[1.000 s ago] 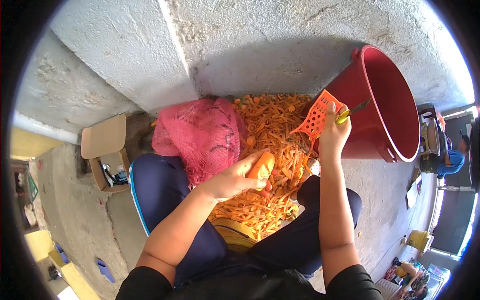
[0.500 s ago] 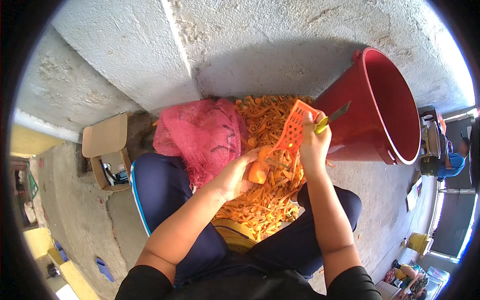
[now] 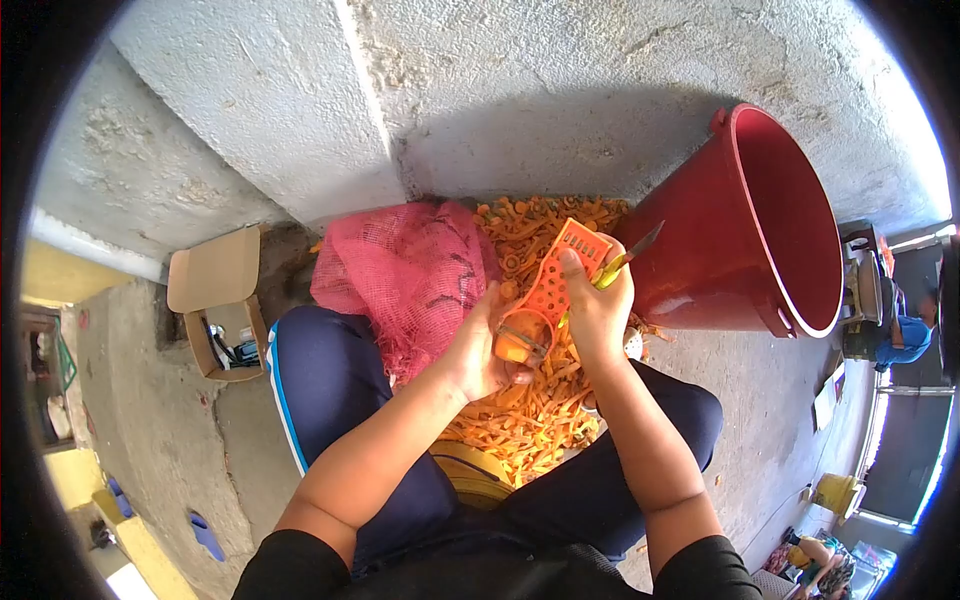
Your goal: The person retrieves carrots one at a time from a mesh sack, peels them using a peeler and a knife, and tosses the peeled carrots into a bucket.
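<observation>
My left hand is wrapped round a peeled orange carrot piece. In my right hand are an orange peeler with a perforated handle and a yellow-handled knife, its blade pointing up and right. The peeler's head lies over the carrot piece. Below both hands spreads a heap of orange peelings, which reaches back to the wall between the pink mesh bag and the red bucket.
A pink mesh bag lies left of the peelings, a large red bucket tilts at their right. An open cardboard box stands far left. Rough wall rises behind. At the far right are a person in blue and another person.
My right hand has moved left and down with the peeler and knife, bringing the peeler onto the carrot piece. My left hand has turned the piece and shifted slightly.
</observation>
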The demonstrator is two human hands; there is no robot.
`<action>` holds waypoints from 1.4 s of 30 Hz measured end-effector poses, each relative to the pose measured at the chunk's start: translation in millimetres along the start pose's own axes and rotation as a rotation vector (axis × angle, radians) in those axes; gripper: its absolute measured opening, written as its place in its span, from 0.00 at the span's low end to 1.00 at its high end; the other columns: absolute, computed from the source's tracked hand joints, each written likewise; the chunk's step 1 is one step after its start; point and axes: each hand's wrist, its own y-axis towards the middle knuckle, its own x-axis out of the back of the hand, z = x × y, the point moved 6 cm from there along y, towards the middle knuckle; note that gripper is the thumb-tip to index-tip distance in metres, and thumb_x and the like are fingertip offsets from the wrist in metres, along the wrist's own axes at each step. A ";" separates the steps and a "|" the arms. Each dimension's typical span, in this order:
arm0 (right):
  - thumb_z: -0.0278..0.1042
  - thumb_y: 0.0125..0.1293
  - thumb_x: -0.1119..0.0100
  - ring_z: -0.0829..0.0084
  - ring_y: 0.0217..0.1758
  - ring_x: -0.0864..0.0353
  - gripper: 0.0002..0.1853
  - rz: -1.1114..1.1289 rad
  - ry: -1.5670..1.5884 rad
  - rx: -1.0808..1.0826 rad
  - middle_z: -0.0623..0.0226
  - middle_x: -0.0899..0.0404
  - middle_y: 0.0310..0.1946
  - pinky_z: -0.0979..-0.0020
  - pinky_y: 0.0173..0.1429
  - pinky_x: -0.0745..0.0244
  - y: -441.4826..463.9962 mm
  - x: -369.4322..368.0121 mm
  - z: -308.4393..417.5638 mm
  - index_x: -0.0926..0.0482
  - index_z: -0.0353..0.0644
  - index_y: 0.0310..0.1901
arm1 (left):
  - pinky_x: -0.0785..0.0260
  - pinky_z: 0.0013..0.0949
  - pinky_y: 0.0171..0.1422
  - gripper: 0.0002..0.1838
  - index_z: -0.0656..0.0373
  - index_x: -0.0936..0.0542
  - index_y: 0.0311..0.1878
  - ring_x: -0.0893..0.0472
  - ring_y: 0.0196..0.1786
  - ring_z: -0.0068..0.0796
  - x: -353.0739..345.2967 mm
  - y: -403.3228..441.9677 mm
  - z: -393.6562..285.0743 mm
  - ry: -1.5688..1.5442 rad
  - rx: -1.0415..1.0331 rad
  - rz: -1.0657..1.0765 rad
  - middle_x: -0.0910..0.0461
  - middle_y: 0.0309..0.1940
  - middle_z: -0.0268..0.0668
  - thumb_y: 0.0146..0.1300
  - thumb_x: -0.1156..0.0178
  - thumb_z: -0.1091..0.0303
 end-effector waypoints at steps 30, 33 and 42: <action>0.28 0.58 0.47 0.67 0.33 0.26 0.09 -0.424 -0.478 0.285 0.56 0.26 0.30 0.69 0.41 0.31 39.8 59.0 3.1 0.32 0.38 0.39 | 0.37 0.21 0.22 0.29 0.53 0.40 0.56 0.31 0.26 0.18 -9.6 -9.1 6.4 0.599 -0.047 0.173 0.32 0.32 0.32 0.48 0.44 0.78; 0.30 0.60 0.48 0.76 0.30 0.29 0.08 -0.447 -0.164 0.012 0.65 0.27 0.30 0.73 0.37 0.33 63.8 99.9 -14.7 0.31 0.37 0.38 | 0.35 0.21 0.23 0.27 0.56 0.41 0.54 0.30 0.24 0.19 -3.3 -13.8 3.5 0.735 -0.094 0.168 0.33 0.29 0.31 0.51 0.43 0.73; 0.31 0.60 0.48 0.81 0.33 0.31 0.09 -0.207 0.020 0.016 0.70 0.29 0.31 0.77 0.40 0.34 44.3 58.4 -5.3 0.32 0.38 0.41 | 0.30 0.25 0.26 0.18 0.59 0.36 0.49 0.28 0.24 0.22 6.5 -0.3 -5.6 0.459 -0.115 0.073 0.28 0.29 0.34 0.63 0.56 0.57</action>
